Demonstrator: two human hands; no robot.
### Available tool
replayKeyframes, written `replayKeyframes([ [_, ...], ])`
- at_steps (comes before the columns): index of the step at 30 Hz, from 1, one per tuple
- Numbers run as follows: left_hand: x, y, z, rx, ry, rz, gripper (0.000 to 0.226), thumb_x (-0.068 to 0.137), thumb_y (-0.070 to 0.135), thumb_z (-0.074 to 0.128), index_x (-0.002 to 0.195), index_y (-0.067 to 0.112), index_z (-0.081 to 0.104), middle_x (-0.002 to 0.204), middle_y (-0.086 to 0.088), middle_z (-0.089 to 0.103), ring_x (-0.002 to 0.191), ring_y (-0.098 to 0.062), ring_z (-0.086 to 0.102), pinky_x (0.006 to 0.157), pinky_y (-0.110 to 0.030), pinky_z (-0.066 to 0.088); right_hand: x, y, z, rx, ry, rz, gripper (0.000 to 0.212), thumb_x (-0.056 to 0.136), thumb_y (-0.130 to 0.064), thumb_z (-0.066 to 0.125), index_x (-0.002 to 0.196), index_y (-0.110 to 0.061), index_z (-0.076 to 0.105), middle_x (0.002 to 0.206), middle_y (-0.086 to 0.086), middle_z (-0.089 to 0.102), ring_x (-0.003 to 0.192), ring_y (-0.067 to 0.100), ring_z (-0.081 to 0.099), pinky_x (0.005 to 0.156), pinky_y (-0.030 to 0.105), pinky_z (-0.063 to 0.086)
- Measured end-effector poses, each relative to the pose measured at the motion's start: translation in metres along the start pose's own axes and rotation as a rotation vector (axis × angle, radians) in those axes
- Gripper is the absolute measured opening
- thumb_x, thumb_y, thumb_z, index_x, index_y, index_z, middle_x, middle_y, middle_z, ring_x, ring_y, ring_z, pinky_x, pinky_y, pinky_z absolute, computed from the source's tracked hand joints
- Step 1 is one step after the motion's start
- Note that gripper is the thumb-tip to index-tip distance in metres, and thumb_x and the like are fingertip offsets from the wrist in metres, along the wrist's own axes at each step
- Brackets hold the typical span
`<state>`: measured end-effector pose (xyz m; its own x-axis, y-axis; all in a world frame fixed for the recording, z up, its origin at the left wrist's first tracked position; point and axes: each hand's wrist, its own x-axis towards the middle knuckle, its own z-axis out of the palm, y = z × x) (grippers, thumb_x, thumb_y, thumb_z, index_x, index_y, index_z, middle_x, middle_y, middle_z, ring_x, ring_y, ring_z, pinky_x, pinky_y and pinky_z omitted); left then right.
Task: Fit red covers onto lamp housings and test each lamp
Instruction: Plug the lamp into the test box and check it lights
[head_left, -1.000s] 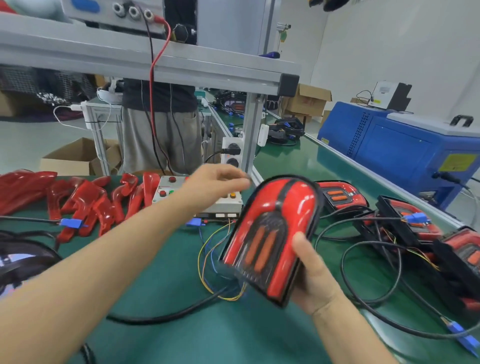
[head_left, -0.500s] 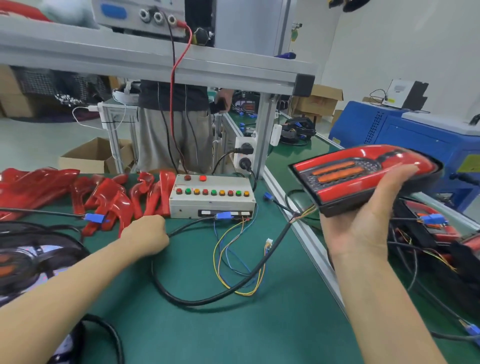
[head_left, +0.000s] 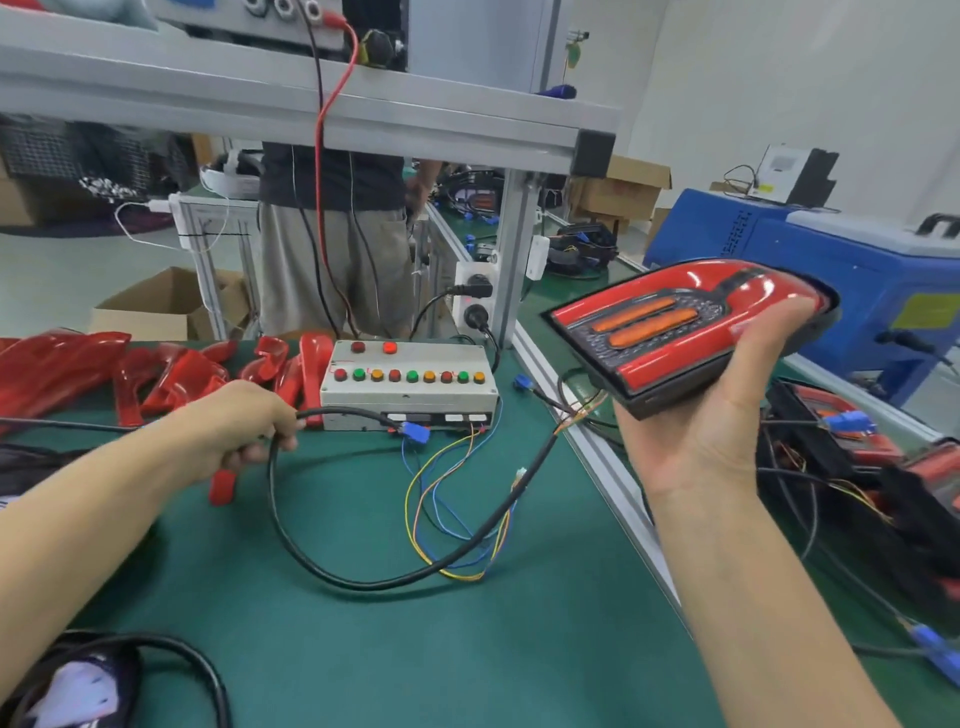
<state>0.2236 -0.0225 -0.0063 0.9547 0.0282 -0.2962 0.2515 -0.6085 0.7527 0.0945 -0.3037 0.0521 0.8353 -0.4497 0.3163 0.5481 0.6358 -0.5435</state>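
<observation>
**Asker:** Hands first; what does each one hold?

**Describer:** Right hand (head_left: 711, 415) is raised palm-up over the bench's right edge, fingers curled round a lamp (head_left: 691, 327) with its red cover on, held nearly flat; left hand (head_left: 236, 428) rests low on the green mat (head_left: 363, 649), fingers closed on a black cable (head_left: 332, 566) that loops across the mat toward the lamp.

**Asker:** Which step is this?

**Describer:** Testing, I judge; a blue plug (head_left: 415, 432) sits at the front of the grey test box (head_left: 410, 384), whose top carries rows of coloured buttons; the next move probably calls for freeing or seating that plug, then pressing buttons while watching the lamp.

**Asker:** What can't you make out?

**Describer:** Whether the plug is fully seated; whether the lamp is lit; where the cable enters the housing, hidden under the palm; loose red covers (head_left: 171, 374) lie left of the box, some cut off at the edge; more lamps (head_left: 852, 436) lie at right, tangled in wires.
</observation>
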Motion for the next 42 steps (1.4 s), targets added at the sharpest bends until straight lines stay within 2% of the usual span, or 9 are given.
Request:
replayKeyframes([
  [5, -0.008, 0.009, 0.003, -0.070, -0.099, 0.015, 0.012, 0.082, 0.005, 0.053, 0.074, -0.002, 0.059, 0.041, -0.002, 0.043, 0.031, -0.011, 0.027, 0.036, -0.012, 0.018, 0.005, -0.007, 0.011, -0.017, -0.059, -0.032, 0.085, 0.051, -0.067, 0.060, 0.122, -0.020, 0.056, 0.123, 0.004, 0.068, 0.117, 0.025, 0.063, 0.103, 0.053, 0.045],
  [9, -0.006, 0.011, -0.001, -0.150, -0.126, 0.038, 0.024, 0.087, 0.016, 0.057, 0.065, 0.004, 0.055, 0.041, 0.001, 0.042, 0.031, -0.009, 0.025, 0.036, -0.012, 0.016, -0.009, 0.014, 0.020, -0.047, -0.094, 0.165, 0.095, 0.037, -0.068, 0.075, 0.117, -0.020, 0.059, 0.119, 0.002, 0.070, 0.113, 0.020, 0.065, 0.103, 0.048, 0.046],
  [13, -0.003, 0.004, -0.010, -0.205, -0.076, 0.027, 0.026, 0.088, 0.014, 0.055, 0.063, 0.005, 0.054, 0.044, -0.001, 0.045, 0.029, -0.008, 0.024, 0.035, -0.010, 0.016, -0.007, 0.016, 0.009, 0.049, 0.001, 0.158, 0.106, 0.026, -0.065, 0.083, 0.118, -0.017, 0.062, 0.120, 0.004, 0.069, 0.115, 0.022, 0.064, 0.104, 0.046, 0.044],
  [17, -0.005, 0.003, -0.018, -0.409, -0.033, 0.091, 0.016, 0.089, 0.009, 0.050, 0.073, 0.009, 0.051, 0.051, -0.004, 0.056, 0.028, -0.007, 0.027, 0.033, -0.009, 0.017, 0.004, 0.010, -0.024, 0.030, 0.085, 0.193, 0.093, 0.052, -0.066, 0.073, 0.128, -0.015, 0.057, 0.125, 0.008, 0.066, 0.118, 0.028, 0.062, 0.107, 0.051, 0.041],
  [22, -0.018, 0.012, -0.019, -0.472, 0.139, 0.488, 0.020, 0.093, 0.001, 0.050, 0.081, 0.017, 0.051, 0.055, -0.001, 0.063, 0.033, -0.009, 0.043, 0.035, -0.012, 0.033, 0.012, 0.018, -0.090, -0.279, 0.305, 0.489, 0.051, 0.085, -0.050, 0.060, 0.120, -0.012, 0.064, 0.105, 0.011, 0.074, 0.094, 0.025, 0.072, 0.086, 0.046, 0.055],
  [29, -0.045, 0.028, 0.014, 0.183, 0.358, 0.925, 0.020, 0.091, 0.008, 0.053, 0.093, 0.028, 0.059, 0.066, 0.008, 0.062, 0.048, -0.011, 0.050, 0.049, -0.031, 0.042, 0.026, 0.012, -0.131, -0.708, 0.433, 0.662, 0.037, 0.091, -0.041, 0.062, 0.104, -0.008, 0.067, 0.088, 0.013, 0.076, 0.078, 0.029, 0.074, 0.062, 0.035, 0.057],
  [31, -0.050, 0.036, 0.024, 0.244, 0.419, 0.964, 0.021, 0.090, 0.004, 0.055, 0.098, 0.022, 0.063, 0.066, 0.010, 0.060, 0.050, -0.006, 0.048, 0.052, -0.028, 0.037, 0.032, 0.010, -0.133, -0.954, 0.394, 0.649, 0.041, 0.092, -0.044, 0.060, 0.098, -0.004, 0.068, 0.076, 0.010, 0.076, 0.074, 0.025, 0.072, 0.062, 0.032, 0.056],
  [35, -0.053, 0.053, 0.038, 0.308, 0.460, 1.067, 0.026, 0.086, -0.006, 0.054, 0.103, 0.009, 0.065, 0.078, -0.002, 0.066, 0.072, -0.029, 0.063, 0.067, -0.040, 0.049, 0.034, 0.008, -0.128, -1.416, 0.235, 0.522, 0.047, 0.098, -0.044, 0.048, 0.084, -0.005, 0.070, 0.065, 0.003, 0.071, 0.051, 0.010, 0.064, 0.034, 0.012, 0.040],
  [42, -0.049, 0.079, 0.064, 0.375, 0.408, 1.000, 0.029, 0.093, 0.009, 0.043, 0.116, 0.018, 0.059, 0.092, -0.005, 0.068, 0.087, -0.036, 0.060, 0.075, -0.046, 0.046, 0.040, 0.002, -0.122, -1.851, 0.006, 0.521, 0.053, 0.099, -0.052, 0.038, 0.083, -0.006, 0.060, 0.076, 0.006, 0.065, 0.061, 0.019, 0.066, 0.050, 0.017, 0.045],
])
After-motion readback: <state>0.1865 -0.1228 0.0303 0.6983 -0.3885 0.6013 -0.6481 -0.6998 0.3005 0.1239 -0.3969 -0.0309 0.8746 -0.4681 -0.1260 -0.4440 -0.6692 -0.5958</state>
